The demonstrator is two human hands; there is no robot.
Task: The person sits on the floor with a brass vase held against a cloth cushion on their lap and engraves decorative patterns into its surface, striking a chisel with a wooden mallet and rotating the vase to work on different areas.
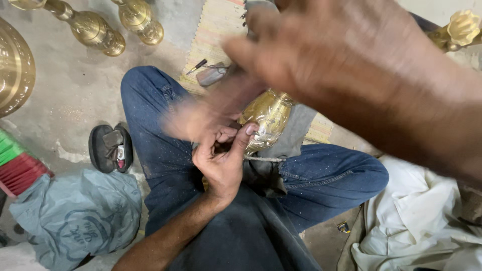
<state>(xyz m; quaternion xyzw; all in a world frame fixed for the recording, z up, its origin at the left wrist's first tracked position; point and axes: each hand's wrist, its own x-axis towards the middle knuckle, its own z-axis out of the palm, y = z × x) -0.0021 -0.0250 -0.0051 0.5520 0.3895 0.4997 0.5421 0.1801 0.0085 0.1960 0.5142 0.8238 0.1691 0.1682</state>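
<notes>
Several brass pieces lie at the far left on the grey concrete floor [75, 90]: the rim of a large round brass plate [12, 65] at the frame edge, and two turned brass stems with bulbous ends [93, 27] near the top. Lower left sit a stack of green and red flat items [15, 165] and a crumpled grey-blue plastic bag [75, 216]. Just beside the person's blue-jeaned knee [150, 110] lies a dark oval sandal [110, 148] with a small object on it. Further up, a woven striped yellow mat [216, 30] carries a small dark-handled screwdriver [197, 66] and a flat grey stone-like block [211, 76].

In the middle, the left hand [221, 160] is curled almost closed, its thumb pressing on the lower side of an engraved, shiny brass vessel [268, 120] that rests in the lap on a grey cloth [296, 135]. The other fingers fold inward at the vessel's base, beside a twisted cord [263, 159]; what they pinch cannot be told. The right hand [341, 55] hangs above the vessel, close to the camera and heavily blurred, so how far it is open, and whether it holds anything, cannot be told.

At the right lies a heap of crumpled white cloth [422, 221], and in the top right corner a fluted brass ornament [459, 30].
</notes>
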